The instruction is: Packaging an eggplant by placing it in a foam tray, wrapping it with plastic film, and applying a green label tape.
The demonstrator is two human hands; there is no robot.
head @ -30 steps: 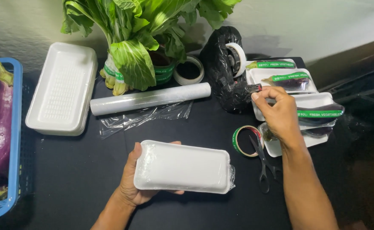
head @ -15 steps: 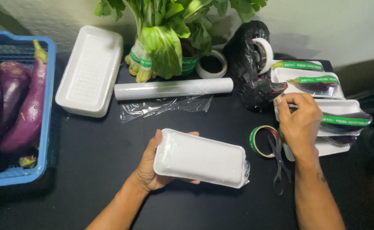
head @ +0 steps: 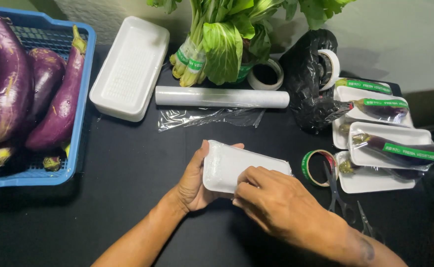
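On the black table (head: 128, 163), head view: a white foam tray (head: 232, 165), bottom up and film-wrapped, sat near the front middle. Left hand (head: 194, 180) cupped its left end, thumb over the top edge, fingers curled beneath. Right hand (head: 276, 205) lay over its near right corner, fingers bent and pressing down on the tray's underside. Several wrapped eggplant trays (head: 392, 148) were stacked at right, so part of the packing looked done. Loose eggplants (head: 29, 89) filled the blue basket (head: 81, 99) at left; an empty tray (head: 130, 66), the film roll (head: 222, 97) and green tape (head: 317, 167) lay ready. Much seemed left.
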